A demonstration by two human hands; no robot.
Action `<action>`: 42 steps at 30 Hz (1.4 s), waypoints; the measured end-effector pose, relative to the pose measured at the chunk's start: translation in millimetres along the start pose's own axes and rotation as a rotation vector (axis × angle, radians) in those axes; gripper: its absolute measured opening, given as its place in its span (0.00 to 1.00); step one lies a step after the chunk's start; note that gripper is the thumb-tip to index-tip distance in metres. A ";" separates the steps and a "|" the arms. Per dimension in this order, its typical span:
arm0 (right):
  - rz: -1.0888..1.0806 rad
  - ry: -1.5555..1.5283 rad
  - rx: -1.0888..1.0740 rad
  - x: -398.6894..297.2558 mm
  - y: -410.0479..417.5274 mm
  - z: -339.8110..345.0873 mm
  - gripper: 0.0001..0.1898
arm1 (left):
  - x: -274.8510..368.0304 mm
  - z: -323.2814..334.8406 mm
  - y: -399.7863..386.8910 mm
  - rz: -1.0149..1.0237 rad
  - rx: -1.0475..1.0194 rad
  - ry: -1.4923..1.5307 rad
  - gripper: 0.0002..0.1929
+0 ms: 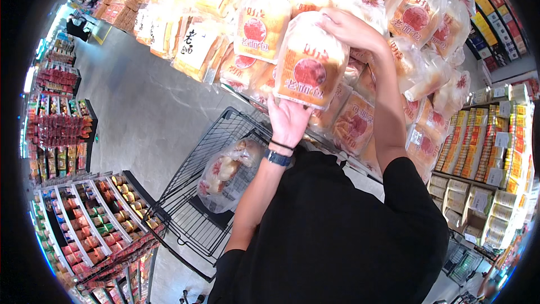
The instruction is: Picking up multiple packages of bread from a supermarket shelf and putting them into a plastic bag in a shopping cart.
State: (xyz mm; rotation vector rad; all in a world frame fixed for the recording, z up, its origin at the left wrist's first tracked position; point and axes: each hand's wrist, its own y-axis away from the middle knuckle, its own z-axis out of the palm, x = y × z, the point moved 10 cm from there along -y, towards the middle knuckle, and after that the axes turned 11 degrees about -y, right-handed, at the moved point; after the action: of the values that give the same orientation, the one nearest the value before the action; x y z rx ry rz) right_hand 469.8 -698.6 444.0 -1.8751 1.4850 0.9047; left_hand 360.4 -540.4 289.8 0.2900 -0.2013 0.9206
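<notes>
A clear plastic bag of bread (312, 61) with red and orange print is between my two hands, over the front of a bread display. My left hand (289, 120) supports its lower edge from beneath, palm up, with a watch and a dark band at the wrist. Across its upper end lies my right hand (339, 27), its fingers on the plastic. Another upright bread bag (257, 25) stands just to the left. More bagged loaves (354, 122) lie below and to the right of the held one.
A black wire shopping cart (190, 164) stands at my left, with bagged bread (230, 169) in it. White-labelled bread packs (196, 48) fill the display's left side. Shelves of tubs (97, 223) are at lower left, boxed goods (481, 143) at right. A person (78, 27) is far off.
</notes>
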 end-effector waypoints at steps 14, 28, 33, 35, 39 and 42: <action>-0.309 0.402 0.567 5.0 -25.7 -16.7 0.17 | -0.9 -34.9 -81.9 0.046 0.104 -0.104 0.37; -0.338 0.180 0.751 -10.8 27.4 -27.3 0.16 | -9.7 -26.5 -25.9 -0.040 0.211 -0.289 0.29; -0.303 0.032 0.810 -35.4 54.2 -18.5 0.13 | -3.6 -29.4 23.5 -0.054 0.179 -0.198 0.28; -0.294 -0.016 0.788 -40.5 53.0 -0.2 0.12 | 0.1 -27.1 46.9 -0.087 0.043 -0.176 0.30; -0.540 0.014 0.733 -73.7 55.7 62.1 0.11 | 21.7 -63.2 111.7 -0.052 0.105 -0.101 0.27; -0.421 -0.038 0.644 -85.2 58.5 114.7 0.09 | 34.1 -108.9 163.6 0.003 0.187 -0.061 0.26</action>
State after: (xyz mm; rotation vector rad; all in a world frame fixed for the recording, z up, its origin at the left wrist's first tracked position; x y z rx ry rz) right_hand 382.0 -571.7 440.8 -1.5699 1.1098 0.2184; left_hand 254.0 -385.3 223.3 0.4913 -0.1719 0.9354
